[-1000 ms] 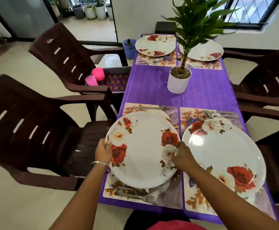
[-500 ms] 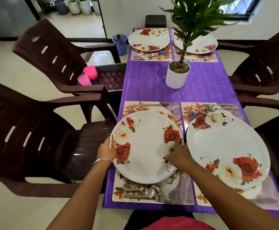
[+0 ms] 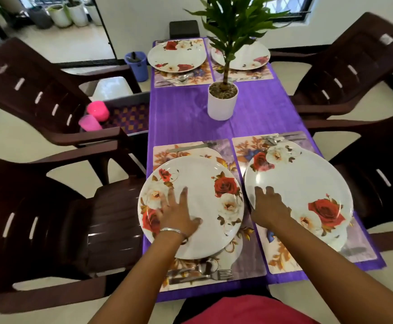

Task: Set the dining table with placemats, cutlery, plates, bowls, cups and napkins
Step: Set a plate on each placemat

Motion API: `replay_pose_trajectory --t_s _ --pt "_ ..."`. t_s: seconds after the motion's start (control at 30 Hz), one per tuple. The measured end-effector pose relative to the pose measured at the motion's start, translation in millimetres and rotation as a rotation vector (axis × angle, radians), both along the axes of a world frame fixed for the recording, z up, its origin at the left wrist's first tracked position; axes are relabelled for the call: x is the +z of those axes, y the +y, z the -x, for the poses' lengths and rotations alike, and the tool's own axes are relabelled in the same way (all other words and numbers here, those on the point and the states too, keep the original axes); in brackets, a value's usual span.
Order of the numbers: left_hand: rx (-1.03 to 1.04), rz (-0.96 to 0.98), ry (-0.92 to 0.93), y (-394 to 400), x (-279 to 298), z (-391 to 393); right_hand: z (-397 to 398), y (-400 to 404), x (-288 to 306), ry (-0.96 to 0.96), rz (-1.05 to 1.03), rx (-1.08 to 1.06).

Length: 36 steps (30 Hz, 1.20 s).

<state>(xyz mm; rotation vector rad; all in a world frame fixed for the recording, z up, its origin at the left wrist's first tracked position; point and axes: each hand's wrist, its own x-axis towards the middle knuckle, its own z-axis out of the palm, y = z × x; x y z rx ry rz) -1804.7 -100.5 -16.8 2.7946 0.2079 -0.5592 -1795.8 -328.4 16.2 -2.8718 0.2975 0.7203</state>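
The left hand (image 3: 175, 212) lies flat with spread fingers on the near left plate (image 3: 191, 206), low in the centre of the frame. The right hand (image 3: 269, 205), fingers loosely bent and holding nothing, touches the left rim of the near right plate (image 3: 300, 195). Both plates sit on placemats (image 3: 256, 263) on the purple counter (image 3: 186, 118).

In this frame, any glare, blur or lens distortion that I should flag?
Head view: wide-angle bending bows the brown chairs at the edges; window glare sits on the near right plate; the left hand is slightly smeared; plate patterns and cutlery stay readable.
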Motion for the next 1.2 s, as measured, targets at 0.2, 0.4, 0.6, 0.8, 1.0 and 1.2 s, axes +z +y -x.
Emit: replay_pose_trajectory --t_s 0.2,0.4,0.6,0.8,1.0,1.2 --pt "-0.472 -0.023 0.222 -78 -7 -2 16 -25 -30 0.131 0.078 0.009" --pt "-0.473 -0.065 0.259 -93 -14 -4 23 -24 -42 0.150 0.150 0.081" --pt "-0.450 -0.047 0.270 -99 -8 -5 26 -23 -51 0.180 0.142 0.057" --pt "-0.435 -0.026 0.295 -102 -5 -9 32 -28 -47 0.200 0.157 0.015" --pt "-0.441 -0.034 0.289 -101 -10 -10 33 -27 -49 0.191 0.188 0.039" --pt "-0.443 -0.046 0.272 -101 -14 -9 35 -27 -42 0.179 0.206 0.055"
